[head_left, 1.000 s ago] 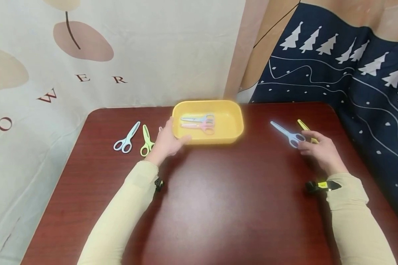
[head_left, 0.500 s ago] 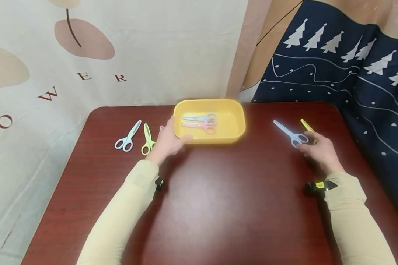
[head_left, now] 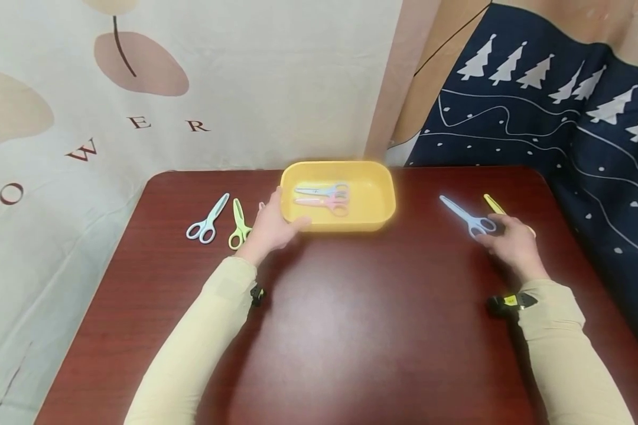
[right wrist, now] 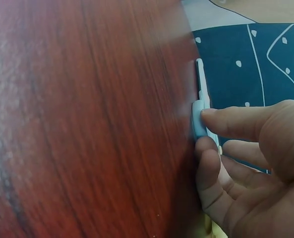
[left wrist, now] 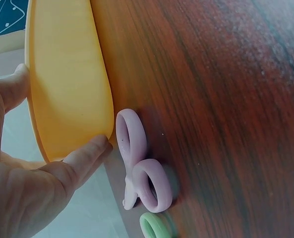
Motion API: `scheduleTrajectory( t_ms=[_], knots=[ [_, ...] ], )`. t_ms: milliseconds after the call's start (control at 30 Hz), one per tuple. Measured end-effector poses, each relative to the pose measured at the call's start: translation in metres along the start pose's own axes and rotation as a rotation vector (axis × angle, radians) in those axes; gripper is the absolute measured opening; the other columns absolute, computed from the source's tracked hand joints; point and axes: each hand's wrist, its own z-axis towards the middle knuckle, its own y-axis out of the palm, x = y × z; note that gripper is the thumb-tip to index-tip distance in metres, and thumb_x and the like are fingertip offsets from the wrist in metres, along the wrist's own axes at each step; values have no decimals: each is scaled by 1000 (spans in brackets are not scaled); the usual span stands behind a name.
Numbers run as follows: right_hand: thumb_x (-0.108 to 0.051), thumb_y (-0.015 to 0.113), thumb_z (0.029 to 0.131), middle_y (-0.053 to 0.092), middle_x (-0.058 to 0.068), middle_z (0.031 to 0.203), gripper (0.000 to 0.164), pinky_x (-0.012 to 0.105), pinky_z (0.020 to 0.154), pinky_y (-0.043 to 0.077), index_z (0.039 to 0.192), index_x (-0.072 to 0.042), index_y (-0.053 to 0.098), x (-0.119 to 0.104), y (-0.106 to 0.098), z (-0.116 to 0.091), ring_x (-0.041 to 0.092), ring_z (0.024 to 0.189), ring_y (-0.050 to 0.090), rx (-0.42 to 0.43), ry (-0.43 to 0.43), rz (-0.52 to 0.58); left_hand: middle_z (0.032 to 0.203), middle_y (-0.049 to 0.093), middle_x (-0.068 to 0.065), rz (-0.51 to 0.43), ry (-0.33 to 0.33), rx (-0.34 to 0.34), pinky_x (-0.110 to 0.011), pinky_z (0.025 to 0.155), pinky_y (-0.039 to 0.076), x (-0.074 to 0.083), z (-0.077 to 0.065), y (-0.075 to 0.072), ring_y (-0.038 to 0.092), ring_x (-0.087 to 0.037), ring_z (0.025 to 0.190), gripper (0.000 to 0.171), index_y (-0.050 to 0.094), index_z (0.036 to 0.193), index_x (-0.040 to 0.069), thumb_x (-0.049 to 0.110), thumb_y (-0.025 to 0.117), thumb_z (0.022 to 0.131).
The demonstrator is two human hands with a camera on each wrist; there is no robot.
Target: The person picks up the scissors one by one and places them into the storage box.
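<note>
Right hand (head_left: pixel 512 245) has edged inward, its grip pinching pale-blue plastic scissors (head_left: pixel 459 212) — lift level, left hand (head_left: pixel 271 228) grasping oblong yellow plastic box (head_left: pixel 351 226).

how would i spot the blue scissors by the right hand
On the reddish table, find the yellow tray, then look right of it. The blue scissors are there, handles at the right hand. Their colour sets them apart from the yellow item beside them.

- The head camera is looking forward and down across the table (head_left: pixel 351 330).
- The left wrist camera is closely facing the yellow tray (left wrist: pixel 70 89).
- The right wrist camera is closely facing the rightmost blue scissors (right wrist: pixel 198 119).
- The head view is sharing both.
</note>
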Motion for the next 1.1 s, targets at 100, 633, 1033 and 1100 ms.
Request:
scheduleTrajectory(
  t_ms=[100,633,1033,1100],
  knots=[
    [-29,70,99,46,36,138,69,16,60,51,152,6,43,1,1,0,34,85,66,9,-6,2,160,37,-27,2,-9,-3,-58,128,8,0,-1,0,37,-40,149,98,17,161,-4,34,75,91],
    [-12,79,89,43,33,135,77,26,79,47,154,4,40,-6,9,1,43,97,58,165,-89,-20,164,29,-29,13,-39,-21,-55,129,8,-1,-1,-1,29,-40,153,102,11,162,-5,37,73,93],
    [-12,68,96,48,32,134,67,10,67,45,156,0,40,-7,6,-1,29,94,64,166,-22,63,165,26,-29,4,-56,-26,-53,130,8,1,-2,-1,26,-40,154,103,10,162,-6,39,72,94],
    [-13,66,97,53,32,135,67,7,64,46,157,-2,38,-7,5,-1,14,85,65,147,-15,103,165,25,-29,4,-61,-26,-53,130,8,1,-3,-2,25,-40,154,103,10,162,-6,39,72,94]
  ],
)
